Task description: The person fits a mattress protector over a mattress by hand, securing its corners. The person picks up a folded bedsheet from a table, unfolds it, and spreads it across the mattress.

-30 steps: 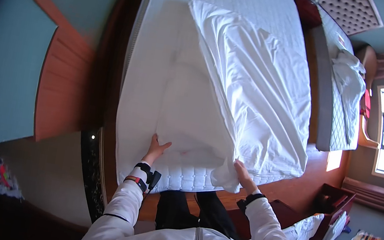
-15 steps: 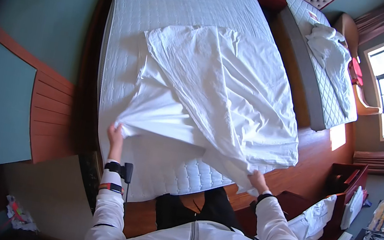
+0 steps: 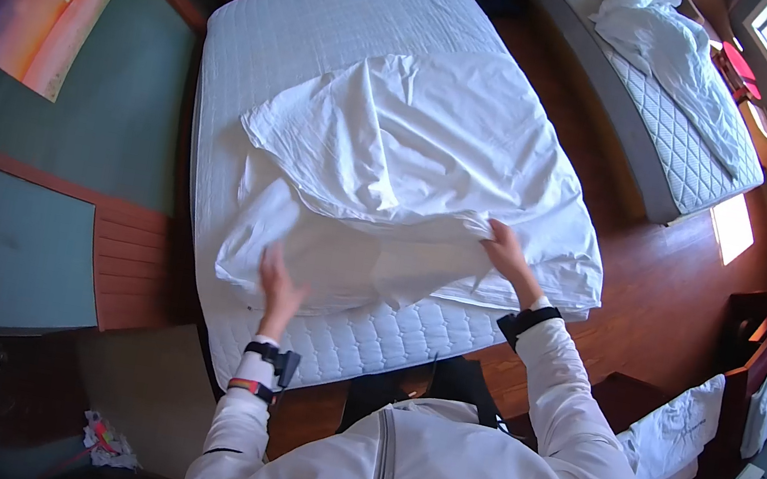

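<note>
A rumpled white bed sheet (image 3: 461,141) lies in folds over the middle and foot of a quilted white mattress (image 3: 375,348). Its near part is lifted into a loose billow, and the mattress shows along the foot edge. My right hand (image 3: 508,256) pinches the sheet's edge toward the right side of the bed. Lower on the left, my left hand (image 3: 279,287) has its thumb and fingers apart, beside a bunched fold of the sheet and holding nothing. Whether its fingertips touch the cloth I cannot tell.
A second bed (image 3: 683,148) with crumpled white cloth (image 3: 645,40) stands at the right, across a strip of wooden floor (image 3: 626,306). White linen (image 3: 677,426) hangs over dark red furniture at lower right. A wall with a picture (image 3: 47,16) runs along the left.
My left hand has let go of the sheet's left edge and moved right. My right hand has moved up over the bed with the edge. The view has turned.
</note>
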The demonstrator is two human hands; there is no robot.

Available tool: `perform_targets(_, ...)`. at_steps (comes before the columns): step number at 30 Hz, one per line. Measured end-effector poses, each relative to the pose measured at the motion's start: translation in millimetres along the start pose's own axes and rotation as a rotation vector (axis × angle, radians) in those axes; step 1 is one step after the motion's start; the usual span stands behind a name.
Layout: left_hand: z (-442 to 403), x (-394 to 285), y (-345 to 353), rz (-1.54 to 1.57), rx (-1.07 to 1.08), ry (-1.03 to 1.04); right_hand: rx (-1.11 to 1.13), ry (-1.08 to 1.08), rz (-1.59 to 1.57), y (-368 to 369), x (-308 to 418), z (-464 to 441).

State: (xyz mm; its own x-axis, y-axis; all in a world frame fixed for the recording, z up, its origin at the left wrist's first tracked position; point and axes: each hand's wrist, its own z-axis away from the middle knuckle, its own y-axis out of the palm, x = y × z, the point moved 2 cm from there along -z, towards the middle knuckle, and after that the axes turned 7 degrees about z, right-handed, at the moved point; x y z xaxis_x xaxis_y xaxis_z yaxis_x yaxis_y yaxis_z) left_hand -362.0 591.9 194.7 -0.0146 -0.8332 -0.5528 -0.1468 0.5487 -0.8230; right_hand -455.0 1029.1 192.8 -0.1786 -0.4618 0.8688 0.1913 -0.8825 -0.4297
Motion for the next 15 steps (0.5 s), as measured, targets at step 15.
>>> perform_targets(15,-65,-259,16,0.921,-0.106,0.233,0.340,0.519,-0.442,28,-74,143)
